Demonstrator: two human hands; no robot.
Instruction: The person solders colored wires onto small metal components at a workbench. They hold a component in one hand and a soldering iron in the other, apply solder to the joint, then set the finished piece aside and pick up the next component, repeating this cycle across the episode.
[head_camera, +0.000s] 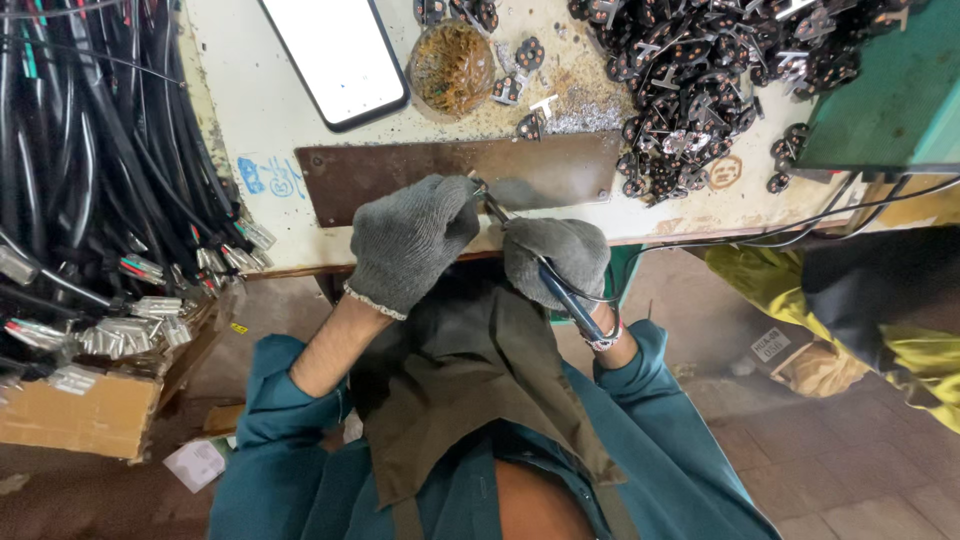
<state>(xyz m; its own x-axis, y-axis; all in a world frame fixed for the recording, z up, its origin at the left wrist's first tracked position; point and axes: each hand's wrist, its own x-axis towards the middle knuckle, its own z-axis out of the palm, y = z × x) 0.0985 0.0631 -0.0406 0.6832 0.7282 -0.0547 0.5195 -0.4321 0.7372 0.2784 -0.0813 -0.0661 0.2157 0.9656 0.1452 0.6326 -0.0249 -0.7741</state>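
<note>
Both my hands wear grey knit gloves and meet at the near edge of the workbench (250, 120). My right hand (556, 258) grips a soldering iron (560, 290) with a blue handle, its tip pointing up-left toward my left hand. My left hand (408, 240) is closed around something small at the iron's tip (478, 188); the glove hides what it is. Both hands hover over a brown metal plate (400, 170) fixed to the bench.
A phone (335, 55) with a white screen lies at the back left. A round brown solder-flux tin (452, 65) sits beside it. A heap of small black plug parts (700, 70) fills the back right. Black cables (90, 170) with metal connectors hang at left over a cardboard box (80, 410).
</note>
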